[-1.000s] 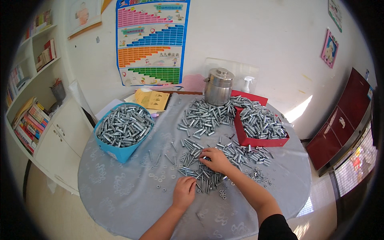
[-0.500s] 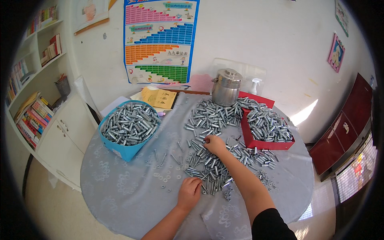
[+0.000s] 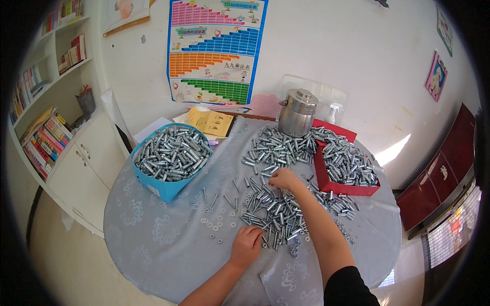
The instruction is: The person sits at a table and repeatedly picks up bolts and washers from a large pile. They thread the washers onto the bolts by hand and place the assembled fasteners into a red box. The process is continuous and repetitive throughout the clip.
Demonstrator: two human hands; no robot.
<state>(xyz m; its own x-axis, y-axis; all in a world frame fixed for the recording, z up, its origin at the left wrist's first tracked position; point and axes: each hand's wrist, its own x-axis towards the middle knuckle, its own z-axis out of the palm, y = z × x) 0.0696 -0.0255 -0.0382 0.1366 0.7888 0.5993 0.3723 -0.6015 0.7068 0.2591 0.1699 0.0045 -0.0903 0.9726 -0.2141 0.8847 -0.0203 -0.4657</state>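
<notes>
My right hand [image 3: 284, 179] reaches over a heap of silvery metal bolts [image 3: 278, 209] in the middle of the table, at its far edge. Its fingertips are pinched together, and whatever lies between them is too small to make out. Lower down, my left hand [image 3: 247, 245] rests on the cloth against the heap's near-left edge. Its fingers are curled in, hiding anything they hold. Left of the heap lie a few single bolts [image 3: 237, 185] and scattered washers [image 3: 214, 228]. Small nuts [image 3: 294, 250] sit at its near side.
A blue box [image 3: 171, 189] full of bolt-like metal pieces stands at left, a red box [image 3: 352, 189] of them at right. Behind the heap rises a steel canister [image 3: 297, 115] amid more pieces. A yellow paper [image 3: 212, 122] and a spray bottle [image 3: 333, 113] are farther back. Grey cloth [image 3: 153, 255] covers the table.
The whole view has shifted slightly, so the scene sits a little farther right. My right hand remains at the heap's far edge, and my left hand stays by its near-left side.
</notes>
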